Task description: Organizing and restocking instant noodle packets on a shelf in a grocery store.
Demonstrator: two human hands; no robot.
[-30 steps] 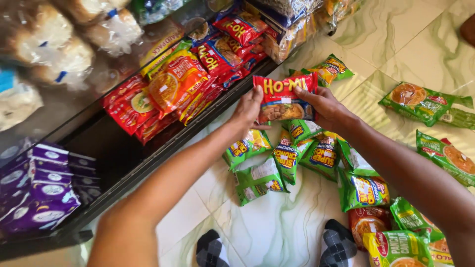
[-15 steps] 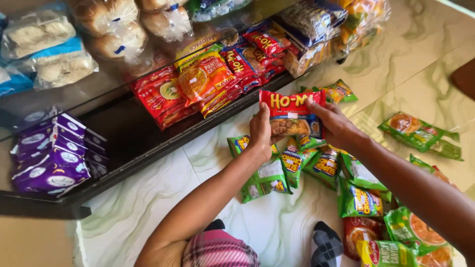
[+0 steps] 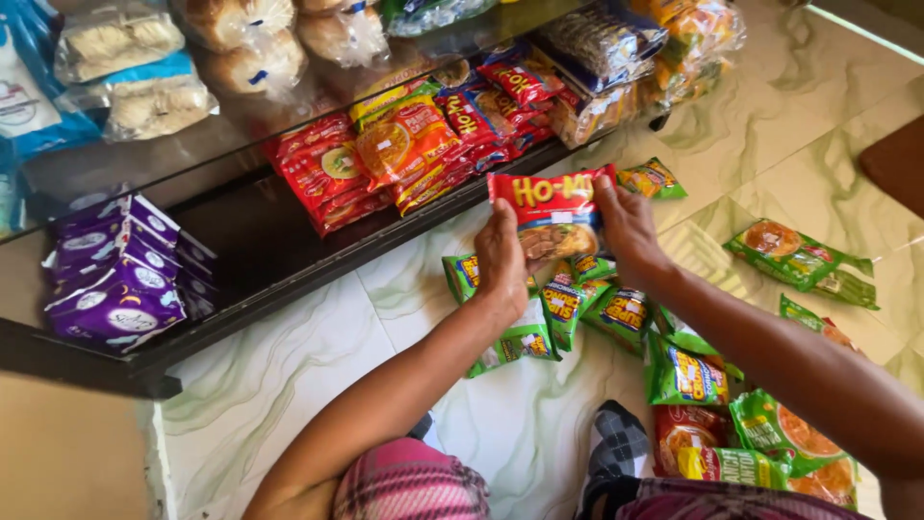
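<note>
Both arms are bare to above the elbow, the left hand (image 3: pixel 500 258) and right hand (image 3: pixel 628 227) wear no rings or gloves, and pink-and-dark plaid cloth (image 3: pixel 409 481) covers the lap below.

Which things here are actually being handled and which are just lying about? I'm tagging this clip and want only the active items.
In hand:
- red packet, held at its two sides by the left hand and right hand
- green packets on the floor just below the hands

Lying about:
- purple packets on the dark shelf
- bread bags on the level above
- green packet off to the right
</note>
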